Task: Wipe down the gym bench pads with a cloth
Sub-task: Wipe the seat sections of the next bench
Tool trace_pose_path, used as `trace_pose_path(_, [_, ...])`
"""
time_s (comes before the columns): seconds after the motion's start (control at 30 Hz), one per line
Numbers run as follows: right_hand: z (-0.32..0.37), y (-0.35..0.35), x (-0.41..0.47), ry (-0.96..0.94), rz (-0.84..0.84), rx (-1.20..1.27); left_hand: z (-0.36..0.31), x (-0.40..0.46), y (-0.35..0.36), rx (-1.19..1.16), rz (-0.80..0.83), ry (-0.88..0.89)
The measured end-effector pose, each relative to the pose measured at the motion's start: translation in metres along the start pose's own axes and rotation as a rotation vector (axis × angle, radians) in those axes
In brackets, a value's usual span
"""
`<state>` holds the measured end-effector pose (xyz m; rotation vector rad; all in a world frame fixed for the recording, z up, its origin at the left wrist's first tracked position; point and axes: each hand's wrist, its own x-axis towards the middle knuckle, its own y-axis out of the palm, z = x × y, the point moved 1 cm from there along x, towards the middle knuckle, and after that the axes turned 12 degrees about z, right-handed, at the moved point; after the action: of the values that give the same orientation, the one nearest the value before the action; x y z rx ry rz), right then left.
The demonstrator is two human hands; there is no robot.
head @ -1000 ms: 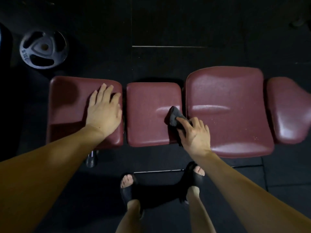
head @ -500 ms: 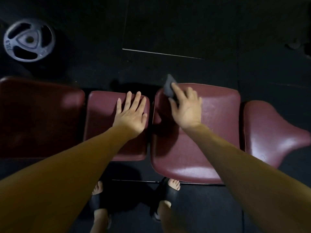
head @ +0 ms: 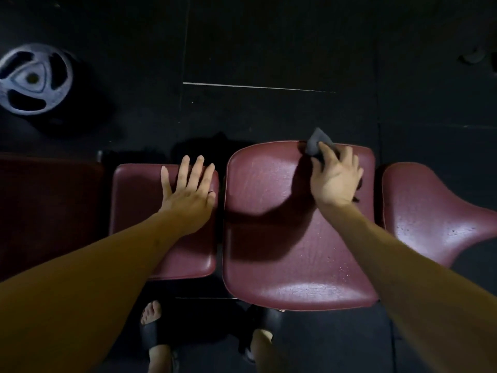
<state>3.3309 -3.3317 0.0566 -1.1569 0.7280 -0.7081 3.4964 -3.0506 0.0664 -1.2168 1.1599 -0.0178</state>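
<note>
Since the earlier frame the right hand [head: 334, 179] slides right along the far edge of the large pad [head: 282, 238], fingers [head: 329, 154] pinching the cloth [head: 317, 142]. I see the cloth overhanging the rim; it may slip off. Left hand [head: 189, 195] lies flat, fingers spread, on the small pad [head: 134, 211].

We found no text, label, brand or number that we could read. The weight plate [head: 33, 79], lying well to the left of the fingers, carried raised markings too blurred for us to make out, and the bench pads [head: 282, 211] under the fingers bore no lettering we could see.
</note>
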Motion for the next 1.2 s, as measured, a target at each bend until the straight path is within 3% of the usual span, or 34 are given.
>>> trace_pose_path(0.07, [0.040,0.009,-0.009,-0.002,-0.018,0.032,-0.003,0.002,-0.001,-0.014,0.044,-0.030])
trace_pose_path(0.2, [0.122,0.024,-0.030,-0.257,0.010,-0.011,-0.005,0.005,-0.003,-0.020,0.104,-0.066])
trace_pose_path(0.33, [0.087,0.010,-0.018,-0.520,0.031,-0.126,-0.008,0.004,-0.006,-0.033,0.132,-0.074])
trace_pose_path(0.4, [0.042,0.001,0.000,-0.467,0.025,-0.142,-0.008,0.005,-0.007,-0.026,0.148,-0.082])
trace_pose_path(0.53, [-0.008,-0.007,0.007,-0.164,0.018,-0.020,-0.008,0.005,-0.006,-0.010,0.158,-0.089])
trace_pose_path(0.63, [0.027,0.000,0.000,-0.175,0.003,0.074,-0.009,0.006,-0.005,0.010,0.130,-0.095])
trace_pose_path(0.7, [0.068,0.008,-0.006,-0.301,0.013,0.107,-0.008,0.006,-0.003,0.032,0.121,-0.097])
trace_pose_path(0.83, [0.120,0.021,-0.021,-0.451,0.008,0.043,-0.003,0.006,0.002,0.032,0.076,-0.056])
trace_pose_path(1.03, [0.072,0.030,-0.100,-0.688,0.131,-0.043,0.011,-0.009,0.016,-0.079,-0.224,0.108])
trace_pose_path(1.13, [0.048,0.028,-0.147,-0.809,0.189,-0.090,0.015,-0.035,0.036,-0.077,-0.318,0.107])
trace_pose_path(1.2, [0.058,0.026,-0.127,-0.813,0.165,-0.128,0.014,-0.053,0.051,-0.032,-0.341,0.084])
